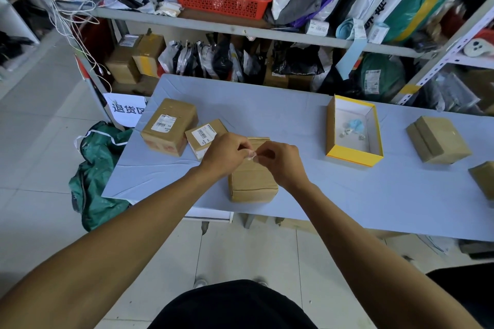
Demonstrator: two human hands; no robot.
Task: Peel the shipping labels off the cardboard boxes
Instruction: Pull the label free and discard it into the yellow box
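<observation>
A plain cardboard box (252, 181) stands near the table's front edge, with no label visible on it. Above its top, my left hand (226, 153) and my right hand (280, 161) meet, both pinching a small crumpled white label scrap (251, 157) between the fingertips. To the left stand two more boxes: a larger box (169, 127) with a white label (163, 123) on top, and a smaller box (204, 136) with its own label (205, 132), partly hidden behind my left hand.
An open yellow-edged box (352, 156) holding several small scraps sits to the right. Two more cardboard boxes (438, 139) (483, 179) lie at the far right. Shelves packed with parcels (240, 27) rise behind the table (347, 195). A green bag (99, 165) lies on the floor at left.
</observation>
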